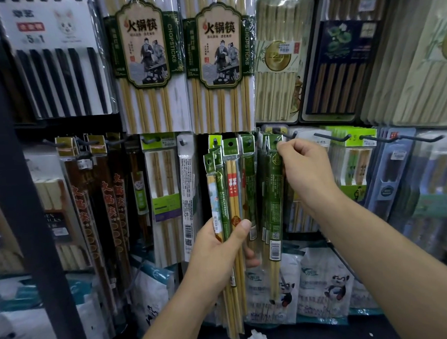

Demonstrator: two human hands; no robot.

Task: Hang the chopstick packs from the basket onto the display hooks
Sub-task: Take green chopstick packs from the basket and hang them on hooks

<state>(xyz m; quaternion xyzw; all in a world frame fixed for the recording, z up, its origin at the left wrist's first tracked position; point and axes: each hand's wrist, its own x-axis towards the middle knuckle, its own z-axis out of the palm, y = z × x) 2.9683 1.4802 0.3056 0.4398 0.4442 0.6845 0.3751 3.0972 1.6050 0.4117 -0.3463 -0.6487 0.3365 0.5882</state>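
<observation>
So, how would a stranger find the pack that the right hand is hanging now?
Find the two big hot-pot chopstick cards on top. On the hook row below them, the right hand pinches a narrow green pack by its header. It is the rightmost green one, barcode near the bottom.

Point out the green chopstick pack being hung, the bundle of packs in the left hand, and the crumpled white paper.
green chopstick pack (275, 189): head view, label middle.
bundle of packs (224, 185): head view, upper part.
crumpled white paper (257, 338): head view, centre.
</observation>
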